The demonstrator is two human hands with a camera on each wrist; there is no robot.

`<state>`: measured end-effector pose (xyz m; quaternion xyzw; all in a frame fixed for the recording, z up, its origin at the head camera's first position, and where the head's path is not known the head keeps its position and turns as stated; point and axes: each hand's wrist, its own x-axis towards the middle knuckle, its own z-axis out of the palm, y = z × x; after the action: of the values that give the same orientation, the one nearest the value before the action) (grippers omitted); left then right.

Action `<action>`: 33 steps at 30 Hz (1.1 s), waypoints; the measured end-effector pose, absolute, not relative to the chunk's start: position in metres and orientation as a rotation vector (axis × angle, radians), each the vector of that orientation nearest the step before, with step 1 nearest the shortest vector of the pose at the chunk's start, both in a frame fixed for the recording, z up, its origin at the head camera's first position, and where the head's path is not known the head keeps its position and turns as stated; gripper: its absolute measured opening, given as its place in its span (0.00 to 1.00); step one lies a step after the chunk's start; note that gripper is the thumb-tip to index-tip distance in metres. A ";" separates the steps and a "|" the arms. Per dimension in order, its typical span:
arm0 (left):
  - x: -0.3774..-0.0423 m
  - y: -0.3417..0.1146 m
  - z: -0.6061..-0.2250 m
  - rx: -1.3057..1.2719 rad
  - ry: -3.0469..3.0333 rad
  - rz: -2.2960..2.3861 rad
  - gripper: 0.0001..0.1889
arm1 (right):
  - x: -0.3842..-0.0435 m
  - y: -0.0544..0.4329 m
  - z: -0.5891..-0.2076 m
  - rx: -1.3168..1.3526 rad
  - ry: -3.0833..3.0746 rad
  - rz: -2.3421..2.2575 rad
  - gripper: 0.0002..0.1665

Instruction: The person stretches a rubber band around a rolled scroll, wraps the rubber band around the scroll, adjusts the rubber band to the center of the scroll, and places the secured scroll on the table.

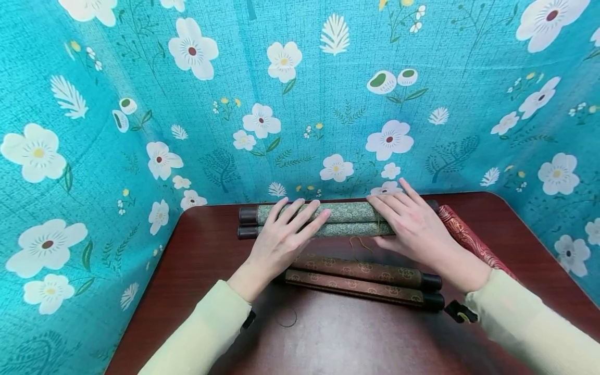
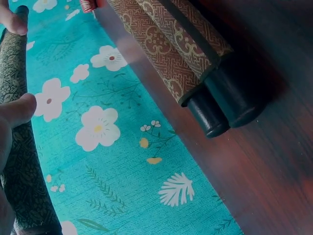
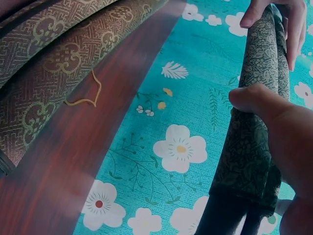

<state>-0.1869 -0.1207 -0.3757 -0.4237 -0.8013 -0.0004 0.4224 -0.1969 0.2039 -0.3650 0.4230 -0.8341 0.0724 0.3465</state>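
Note:
A green patterned scroll [image 1: 347, 212], rolled from both ends into two parallel rolls with dark end knobs, lies crosswise along the far side of the table. My left hand [image 1: 281, 242] holds it near its left end, fingers reaching over the top. Toward the other end my right hand [image 1: 414, 224] grips it, the right thumb [image 3: 254, 98] pressing the near side while the fingers are mostly hidden behind. In the left wrist view the left thumb [image 2: 17, 111] lies against the same scroll.
Nearer me rests a brown scroll [image 1: 356, 270] in two rolls with black knobs. A red patterned scroll [image 1: 471, 239] slants along the right, partly behind my right arm. A yellow cord [image 1: 361, 239] trails between the scrolls. Flowered turquoise cloth [image 1: 300, 104] walls the table's back and sides.

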 end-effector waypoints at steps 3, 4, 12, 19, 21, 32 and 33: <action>-0.187 -0.121 -0.375 -1.055 -2.025 -0.006 0.36 | -0.196 0.204 -0.364 1.095 -2.168 0.189 0.57; -0.187 -0.121 -0.374 -1.056 -2.032 -0.005 0.37 | -0.195 0.205 -0.364 1.092 -2.174 0.187 0.58; -0.186 -0.122 -0.373 -1.056 -2.052 -0.022 0.40 | -0.194 0.217 -0.360 1.041 -2.214 0.161 0.62; -0.185 -0.122 -0.373 -1.052 -2.057 -0.025 0.39 | -0.196 0.212 -0.360 1.047 -2.208 0.157 0.59; -0.184 -0.122 -0.372 -1.053 -2.056 -0.022 0.39 | -0.196 0.211 -0.360 1.050 -2.206 0.163 0.58; -0.184 -0.118 -0.372 -1.055 -2.047 -0.020 0.36 | -0.196 0.199 -0.359 1.081 -2.180 0.143 0.57; -0.184 -0.118 -0.373 -1.055 -2.046 -0.015 0.35 | -0.195 0.198 -0.359 1.081 -2.182 0.131 0.58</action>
<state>-0.1839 -0.1178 -0.3726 -0.4186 -0.8116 -0.0058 0.4075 -0.1952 0.1984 -0.3593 0.4161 -0.8401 0.0505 0.3444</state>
